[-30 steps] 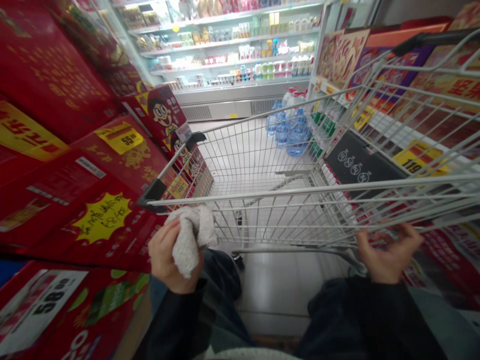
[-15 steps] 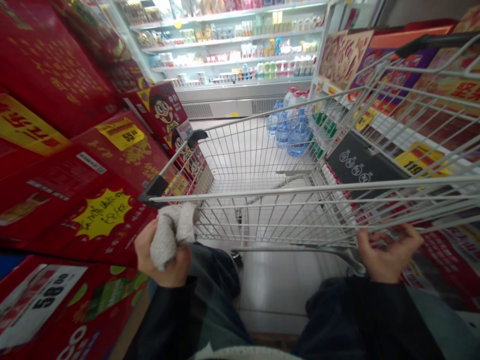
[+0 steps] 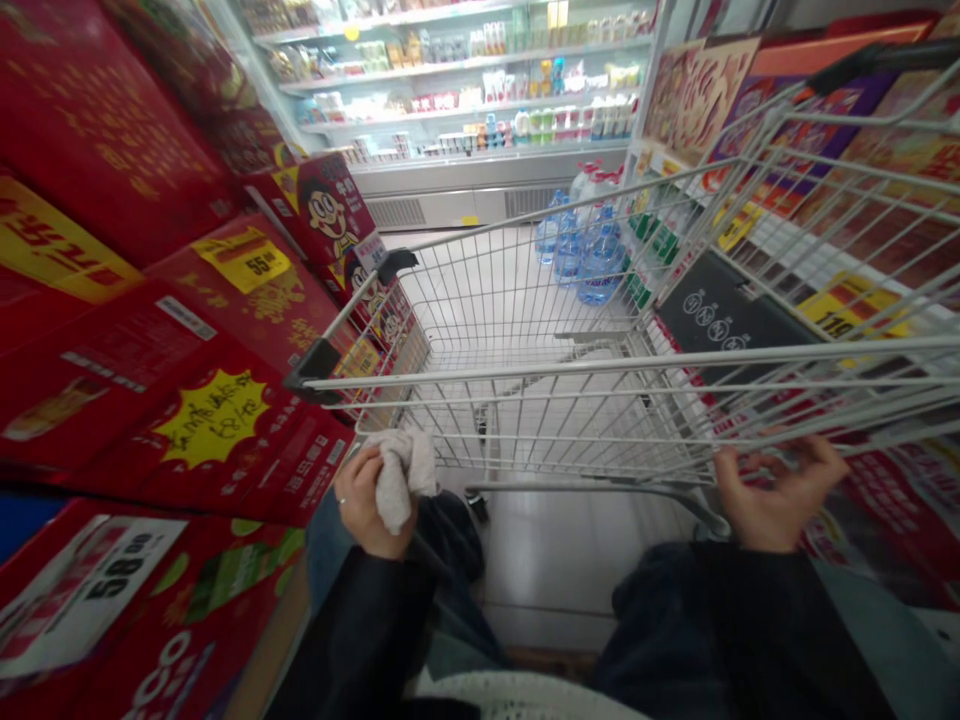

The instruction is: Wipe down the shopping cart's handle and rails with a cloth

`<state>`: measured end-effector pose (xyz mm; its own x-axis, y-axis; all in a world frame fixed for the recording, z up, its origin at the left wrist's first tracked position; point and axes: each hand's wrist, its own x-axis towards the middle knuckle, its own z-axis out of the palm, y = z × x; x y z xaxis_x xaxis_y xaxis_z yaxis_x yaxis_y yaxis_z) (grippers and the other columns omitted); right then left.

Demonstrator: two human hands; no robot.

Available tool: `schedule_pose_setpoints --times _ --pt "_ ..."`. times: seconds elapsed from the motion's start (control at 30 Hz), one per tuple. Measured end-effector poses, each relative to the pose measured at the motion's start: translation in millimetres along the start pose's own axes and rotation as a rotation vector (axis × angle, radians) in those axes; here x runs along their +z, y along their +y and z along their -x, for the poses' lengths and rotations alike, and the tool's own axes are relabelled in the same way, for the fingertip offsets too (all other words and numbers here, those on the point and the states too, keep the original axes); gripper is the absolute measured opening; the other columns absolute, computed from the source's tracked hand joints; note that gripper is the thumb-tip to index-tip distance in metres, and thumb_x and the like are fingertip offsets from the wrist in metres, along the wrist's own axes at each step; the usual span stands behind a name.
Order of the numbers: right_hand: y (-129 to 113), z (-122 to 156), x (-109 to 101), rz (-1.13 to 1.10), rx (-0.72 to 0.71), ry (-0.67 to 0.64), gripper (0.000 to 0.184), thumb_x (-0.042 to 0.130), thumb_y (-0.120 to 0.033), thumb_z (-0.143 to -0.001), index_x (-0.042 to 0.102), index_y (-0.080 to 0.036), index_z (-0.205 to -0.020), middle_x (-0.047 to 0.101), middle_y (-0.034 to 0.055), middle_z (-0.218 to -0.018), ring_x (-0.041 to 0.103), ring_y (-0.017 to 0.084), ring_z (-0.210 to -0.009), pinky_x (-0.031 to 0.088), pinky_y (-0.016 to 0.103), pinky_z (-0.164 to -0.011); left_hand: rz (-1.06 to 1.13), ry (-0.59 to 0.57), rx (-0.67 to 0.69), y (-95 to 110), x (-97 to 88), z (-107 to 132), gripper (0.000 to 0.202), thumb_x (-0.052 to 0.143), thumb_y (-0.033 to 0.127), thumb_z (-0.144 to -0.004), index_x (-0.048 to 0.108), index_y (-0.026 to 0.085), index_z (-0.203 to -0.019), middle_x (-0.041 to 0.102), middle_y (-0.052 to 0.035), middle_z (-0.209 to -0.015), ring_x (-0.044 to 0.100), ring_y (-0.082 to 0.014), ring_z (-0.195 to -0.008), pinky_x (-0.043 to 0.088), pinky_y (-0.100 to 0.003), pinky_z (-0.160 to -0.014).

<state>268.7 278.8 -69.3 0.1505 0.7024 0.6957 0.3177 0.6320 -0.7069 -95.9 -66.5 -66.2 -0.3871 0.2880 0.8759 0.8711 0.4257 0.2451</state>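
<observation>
A crumpled grey-white terry towel [image 3: 401,478] is bunched in the left hand [image 3: 367,505], its folds poking out above the fingers, just below the near corner of a pale metal wire shopping cart [image 3: 600,362]. The cart stands lengthwise in a store aisle, with black plastic caps on its top rim corners and a black panel with round icons on its right wall. The right hand [image 3: 780,495] is half curled at the cart's lower wires on the near right side, its fingers beside or touching them
</observation>
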Motion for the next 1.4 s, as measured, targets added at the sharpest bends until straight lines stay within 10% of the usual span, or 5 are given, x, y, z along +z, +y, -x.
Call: schedule_pose_setpoints --times 0.33,0.57,1.23,1.4 --pt "3.4 -0.1 -0.4 0.022 0.003 0.0 0.069 0.082 -0.024 -0.06 0.05 -0.027 -0.122 0.055 0.0084 -0.111 0.059 0.02 -0.075 0.05 0.036 -0.053 -0.053 0.209 -0.087 -14.4 -3.5 -44.3 0.034 0.074 0.025 -0.086 0.059 0.015 -0.114 0.065 -0.0088 -0.125 0.063 -0.0295 -0.121 0.052 -0.055 -0.1" --pt "-3.4 1.2 2.0 0.025 0.036 0.007 0.068 0.081 -0.022 -0.06 0.051 -0.024 -0.121 0.053 0.007 -0.113 0.058 0.019 -0.08 0.05 0.032 -0.055 -0.055 0.143 -0.082 -14.4 3.8 -20.5 0.029 0.077 0.032 -0.08 0.061 0.018 -0.1 0.072 -0.0086 -0.11 0.069 -0.0288 -0.107 0.055 -0.056 -0.094" --pt "-5.0 2.6 4.2 -0.011 0.011 -0.021 0.065 0.081 -0.022 -0.063 0.05 -0.023 -0.121 0.049 0.0035 -0.113 0.054 0.012 -0.073 0.048 0.027 -0.055 0.088 0.161 -0.091 -46.9 -6.8 -69.0 0.039 0.075 0.039 -0.084 0.061 0.015 -0.112 0.067 -0.009 -0.119 0.066 -0.0258 -0.112 0.054 -0.049 -0.103" --pt "-5.3 2.6 5.4 -0.031 0.012 -0.008 0.066 0.081 -0.02 -0.062 0.05 -0.023 -0.12 0.049 0.0047 -0.113 0.053 0.015 -0.078 0.047 0.028 -0.055 0.09 0.073 -0.016 -32.0 -4.8 -42.8 0.037 0.073 0.031 -0.076 0.065 0.017 -0.11 0.07 -0.0118 -0.116 0.067 -0.0277 -0.109 0.054 -0.047 -0.098"
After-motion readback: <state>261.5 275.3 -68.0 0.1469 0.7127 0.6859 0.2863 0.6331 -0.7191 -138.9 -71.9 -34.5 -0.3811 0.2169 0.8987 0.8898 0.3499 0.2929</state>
